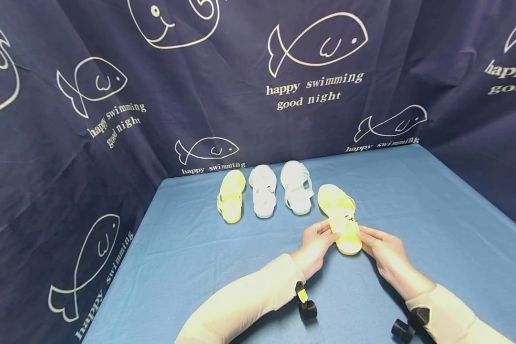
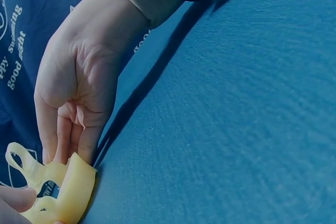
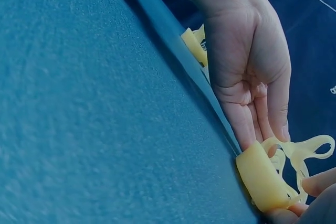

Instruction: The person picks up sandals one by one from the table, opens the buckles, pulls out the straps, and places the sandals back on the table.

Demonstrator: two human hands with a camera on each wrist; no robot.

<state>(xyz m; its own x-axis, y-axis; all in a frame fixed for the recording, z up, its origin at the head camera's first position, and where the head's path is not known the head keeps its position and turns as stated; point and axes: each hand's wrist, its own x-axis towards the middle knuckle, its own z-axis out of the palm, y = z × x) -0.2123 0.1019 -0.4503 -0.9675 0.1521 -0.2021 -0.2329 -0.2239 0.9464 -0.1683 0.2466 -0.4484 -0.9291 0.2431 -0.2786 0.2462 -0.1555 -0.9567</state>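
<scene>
A yellow sandal (image 1: 348, 242) lies on the blue cloth with its heel end toward me, right of a row of other sandals. My left hand (image 1: 314, 246) grips its left edge near the heel, thumb on top. From the opposite side, my right hand (image 1: 387, 253) pinches the right edge. The left wrist view shows the sandal's thick heel (image 2: 79, 187) low on the cloth, fingers on both sides. In the right wrist view the heel (image 3: 257, 177) and open straps appear under the fingertips. The fingers' undersides are partly hidden.
Left of the held sandal stand two white sandals, one (image 1: 300, 200) nearer and one (image 1: 264, 205) in the middle, then another yellow sandal (image 1: 231, 210). Dark blue fish-print curtains (image 1: 249, 114) enclose the back and sides of the blue-covered table (image 1: 189, 267).
</scene>
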